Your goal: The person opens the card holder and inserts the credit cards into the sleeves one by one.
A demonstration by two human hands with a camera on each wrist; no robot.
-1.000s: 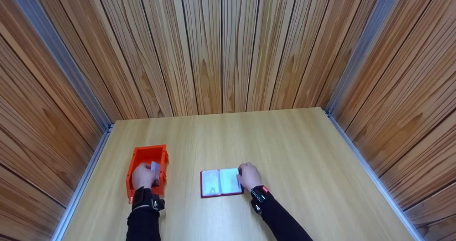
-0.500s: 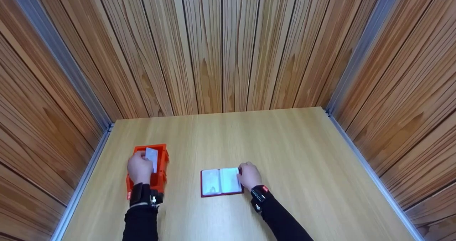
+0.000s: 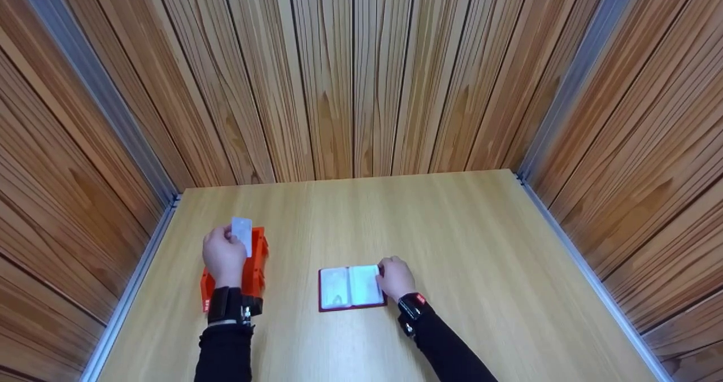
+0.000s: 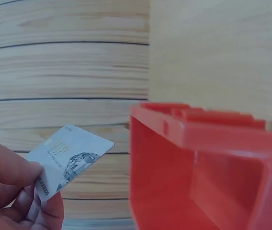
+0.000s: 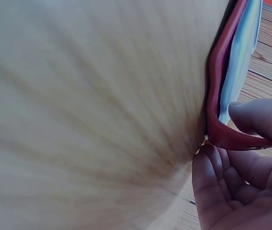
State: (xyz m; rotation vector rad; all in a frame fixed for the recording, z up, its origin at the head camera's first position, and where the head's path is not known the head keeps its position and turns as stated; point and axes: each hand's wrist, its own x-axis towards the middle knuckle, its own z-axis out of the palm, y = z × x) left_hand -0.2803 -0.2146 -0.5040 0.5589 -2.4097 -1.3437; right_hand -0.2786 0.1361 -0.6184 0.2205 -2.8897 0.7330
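Note:
My left hand [image 3: 225,257] pinches a pale VIP card [image 4: 73,155] between thumb and fingers, above and over the far part of the orange-red bin [image 3: 258,263]. A diamond picture and gold lettering show on the card in the left wrist view. Toward the middle of the table lies an open card holder [image 3: 350,287] with a dark red cover and clear sleeves. At its right edge my right hand [image 3: 396,278] grips the cover; in the right wrist view the thumb [image 5: 258,115] is on the inner side and the curled fingers sit beneath a bent red flap [image 5: 236,139].
The light wood table [image 3: 452,229] is bounded by plank walls [image 3: 361,88] at the back and both sides. Metal rails [image 3: 587,280] run along its side edges. The bin's raised walls [image 4: 222,134] stand close to the left hand.
My left hand has risen out of the bin with the card and moved away from me, toward the bin's far end. My right hand and the card holder have stayed in place.

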